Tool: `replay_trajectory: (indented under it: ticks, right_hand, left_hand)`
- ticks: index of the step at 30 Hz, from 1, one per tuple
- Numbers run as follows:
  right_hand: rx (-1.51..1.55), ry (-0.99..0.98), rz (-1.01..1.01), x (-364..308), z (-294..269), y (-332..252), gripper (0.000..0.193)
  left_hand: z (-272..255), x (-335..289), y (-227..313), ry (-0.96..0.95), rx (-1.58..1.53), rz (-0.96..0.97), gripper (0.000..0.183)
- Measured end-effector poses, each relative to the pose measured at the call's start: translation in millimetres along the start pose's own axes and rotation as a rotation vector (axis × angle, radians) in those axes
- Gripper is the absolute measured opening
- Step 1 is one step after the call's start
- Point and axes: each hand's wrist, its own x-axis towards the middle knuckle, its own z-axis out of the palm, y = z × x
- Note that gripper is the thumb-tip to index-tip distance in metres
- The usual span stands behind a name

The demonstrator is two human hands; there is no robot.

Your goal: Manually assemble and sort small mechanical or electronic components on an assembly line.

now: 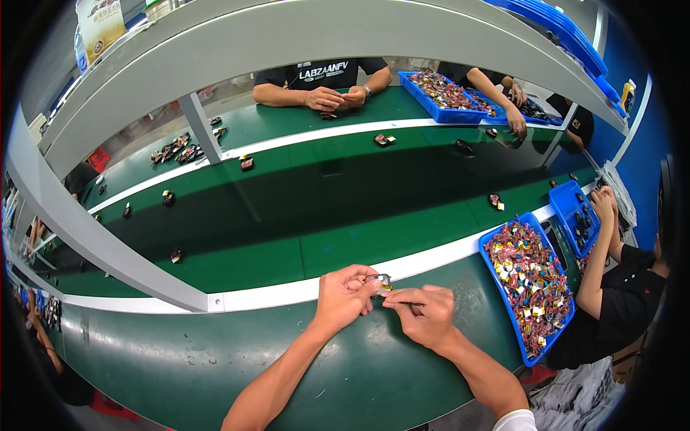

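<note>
Near the front edge of the conveyor, my left hand [339,296] pinches a small black-framed electronic part [379,280] with a bit of yellow on it. Its fingers cover much of the part. My right hand [427,316] is closed around a thin dark pen-like tool [404,302], whose tip points left toward the part. Whether the tip touches it I cannot tell. To the right of my right hand stands a blue tray [493,276] heaped with small red, yellow and white components [528,287].
A green conveyor belt [345,208] carries several small dark parts, one [497,202] at the right. A grey frame post [144,266] rises at the left. Across the belt a person [323,82] works; another [611,287] sits at my right, by a second blue tray [563,203].
</note>
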Motion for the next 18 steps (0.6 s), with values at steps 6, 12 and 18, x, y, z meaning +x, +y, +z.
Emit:
replay_trajectory:
  ticks: [6, 12, 18]
  right_hand:
    - [0.000, -0.003, 0.006, -3, 3, 2, 0.014]
    - [0.013, 0.011, -0.010, -3, 5, 3, 0.014]
    - [0.018, 0.117, -0.035, 2, 1, 5, 0.016]
  left_hand:
    - [2, -3, 2, 0.029, 0.071, 0.021, 0.010]
    - [5, -3, 1, 0.074, 0.139, 0.037, 0.011]
    - [-12, 10, 0, 0.310, -0.028, 0.146, 0.017]
